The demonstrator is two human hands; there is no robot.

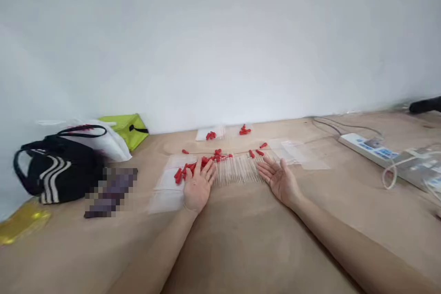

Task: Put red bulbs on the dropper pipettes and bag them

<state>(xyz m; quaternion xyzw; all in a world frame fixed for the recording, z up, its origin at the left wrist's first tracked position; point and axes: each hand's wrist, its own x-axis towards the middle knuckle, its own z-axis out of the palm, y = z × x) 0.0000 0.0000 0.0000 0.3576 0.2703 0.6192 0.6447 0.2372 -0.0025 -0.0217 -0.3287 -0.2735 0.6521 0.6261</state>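
My left hand [197,189] lies palm up with its fingers stretched out, empty. Beside and behind its fingers is a heap of small red pieces shaped like dropper bulbs [190,168], partly on clear plastic bags [168,184]. My right hand [280,183] is also palm up and empty, its fingers apart. Between the two hands lies a row of thin, clear, dropper-like tubes [238,169], side by side. The fingertips of both hands are close to the ends of this row; whether they touch it I cannot tell. A few loose red bulbs [259,152] lie behind the row.
Two small red piles [211,135] sit on clear bags near the wall. More flat bags [296,153] lie right of the tubes. At left are a black bag [76,170], a white bag [117,144], a yellow-green bag [129,129] and a pixelated dark item [112,195]. A power strip [368,149] with cables is right.
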